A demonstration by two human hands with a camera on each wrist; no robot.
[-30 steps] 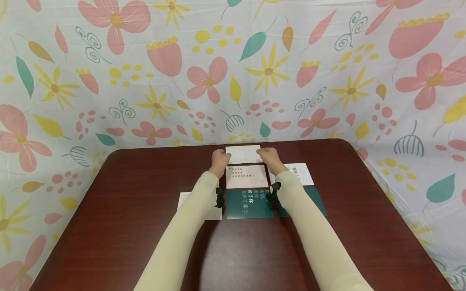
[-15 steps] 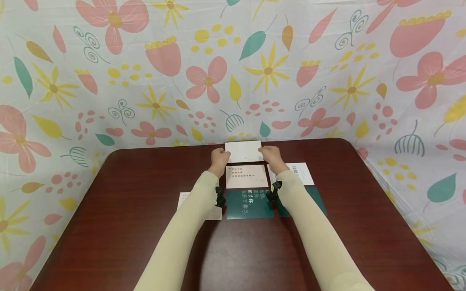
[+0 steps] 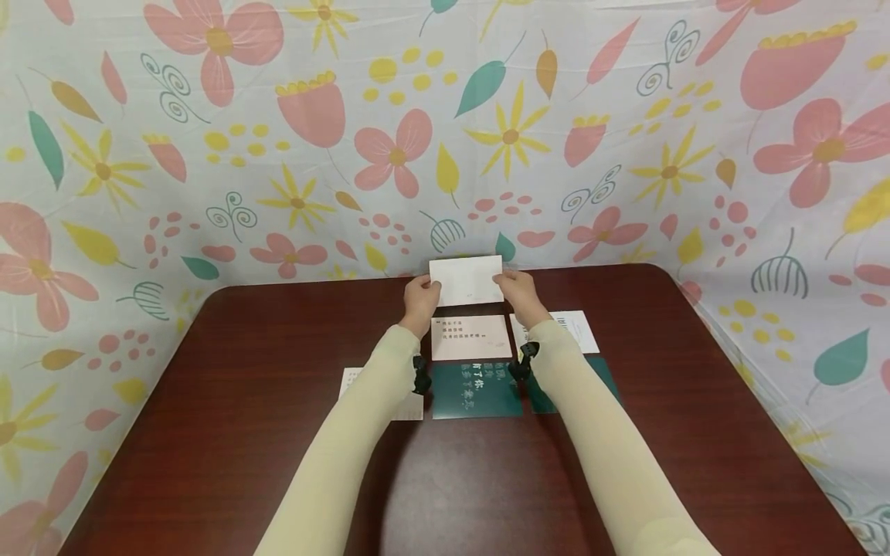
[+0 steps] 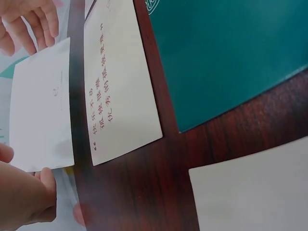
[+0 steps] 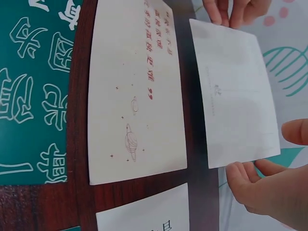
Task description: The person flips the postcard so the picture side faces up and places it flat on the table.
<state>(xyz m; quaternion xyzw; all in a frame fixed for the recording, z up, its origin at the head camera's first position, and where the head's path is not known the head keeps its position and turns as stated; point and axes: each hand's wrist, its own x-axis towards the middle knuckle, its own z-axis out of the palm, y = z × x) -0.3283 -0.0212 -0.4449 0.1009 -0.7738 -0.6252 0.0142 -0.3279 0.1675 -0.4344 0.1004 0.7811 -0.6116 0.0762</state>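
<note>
Between my two hands a white card [image 3: 467, 281] is tilted up off the far part of the table, its plain face with faint small print towards me. My left hand [image 3: 420, 303] pinches its left edge, while the right hand [image 3: 520, 295] pinches the right edge. Both wrist views show fingers behind the card and thumbs at its near side. Just below it lies a cream card [image 3: 471, 338] with red writing and a planet drawing [image 5: 131, 140]. Nearer me is a dark green card [image 3: 477, 391] with white lettering.
Under my right forearm, a white printed card [image 3: 575, 330] and another green card [image 3: 609, 381] are partly covered. A pale card [image 3: 409, 409] lies beneath the left forearm. A floral cloth [image 3: 396, 224] hangs behind the brown table [image 3: 278, 347].
Both hands have raised the white card from near the table and tipped it more upright, with its top edge now overlapping the cloth in view. The other cards stay put.
</note>
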